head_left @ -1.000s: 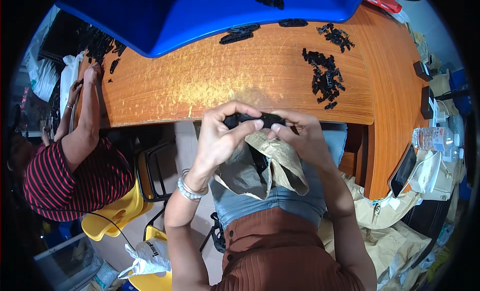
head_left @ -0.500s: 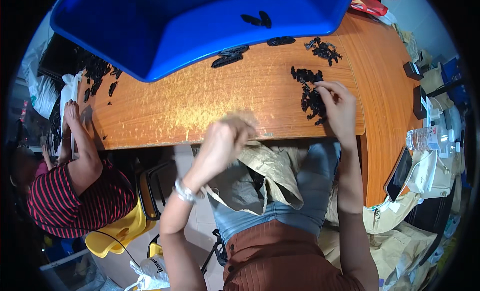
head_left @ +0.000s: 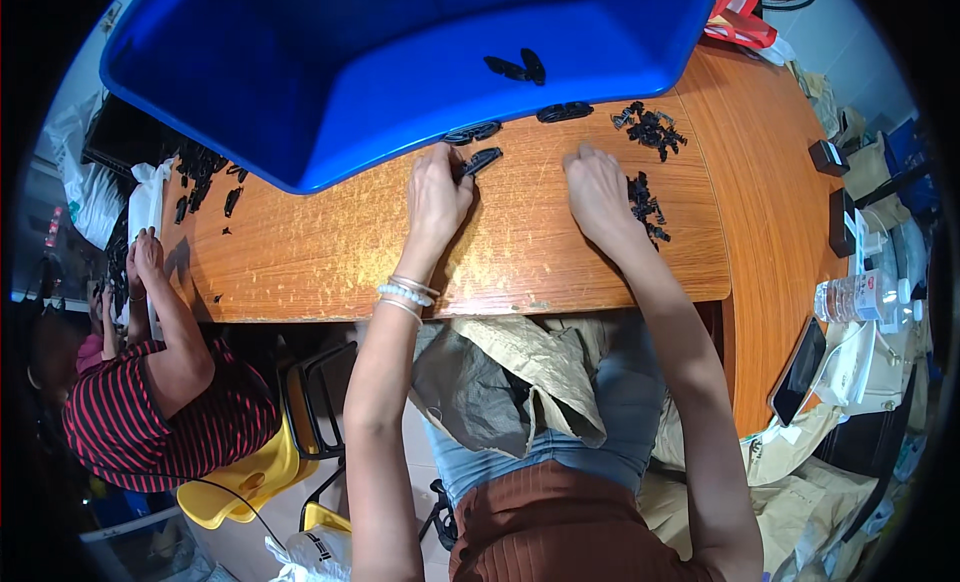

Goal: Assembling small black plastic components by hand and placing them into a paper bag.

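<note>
Left hand (head_left: 438, 187) grip pinching a black clip (head_left: 482, 161) on the wooden table (head_left: 330, 252), right hand (head_left: 597, 190) loosely open beside black parts (head_left: 643, 204)

A small assembly workshop: wooden worktable (head_left: 560, 252), blue bin (head_left: 330, 72), black parts (head_left: 650, 130).

Tub (head_left: 300, 102) behind hands, on table (head_left: 330, 252)
</note>
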Demonstrator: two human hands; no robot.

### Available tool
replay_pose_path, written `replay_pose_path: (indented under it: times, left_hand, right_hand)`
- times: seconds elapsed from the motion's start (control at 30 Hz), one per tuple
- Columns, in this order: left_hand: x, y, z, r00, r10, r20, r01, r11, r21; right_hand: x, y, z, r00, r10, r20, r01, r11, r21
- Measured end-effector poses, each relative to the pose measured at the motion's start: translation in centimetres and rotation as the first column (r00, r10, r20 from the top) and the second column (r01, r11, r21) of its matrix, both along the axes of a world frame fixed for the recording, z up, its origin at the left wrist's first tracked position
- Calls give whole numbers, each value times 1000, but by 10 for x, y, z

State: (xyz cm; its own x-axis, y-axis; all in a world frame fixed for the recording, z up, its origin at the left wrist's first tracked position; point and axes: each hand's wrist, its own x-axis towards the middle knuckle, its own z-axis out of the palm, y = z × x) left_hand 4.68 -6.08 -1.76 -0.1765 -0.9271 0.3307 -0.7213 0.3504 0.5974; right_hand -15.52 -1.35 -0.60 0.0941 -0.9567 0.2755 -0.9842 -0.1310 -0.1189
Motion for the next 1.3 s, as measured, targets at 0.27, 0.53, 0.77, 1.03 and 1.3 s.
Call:
replay_pose_path:
  times: [0.27, 0.53, 0.77, 1.03, 1.3]
  left_hand:
    - [1, 37, -8, 937, -276, 213, 336, 878, -342]
    - [-12, 57, -4, 967, -61, -247, 44, 996, -71]
    - [-31, 130, 30, 739, -104, -666, 285, 944, 169]
    - [-30, 149, 52, 553, -14, -833, 426, 864, 268]
    - [-27, 146, 54, 611, -38, -791, 396, 879, 265]
  right_hand:
    - [-7, 21, 7, 812, 149, 564, -77, 986, -148]
    - [-18, 66, 23, 59, 151, 987, -142, 980, -141]
    - [-8, 94, 36, 305, 412, 859, -222, 908, -356]
    - [4, 114, 41, 476, 331, 815, -151, 943, -295]
    - [12, 125, 39, 196, 115, 974, -206, 976, -74]
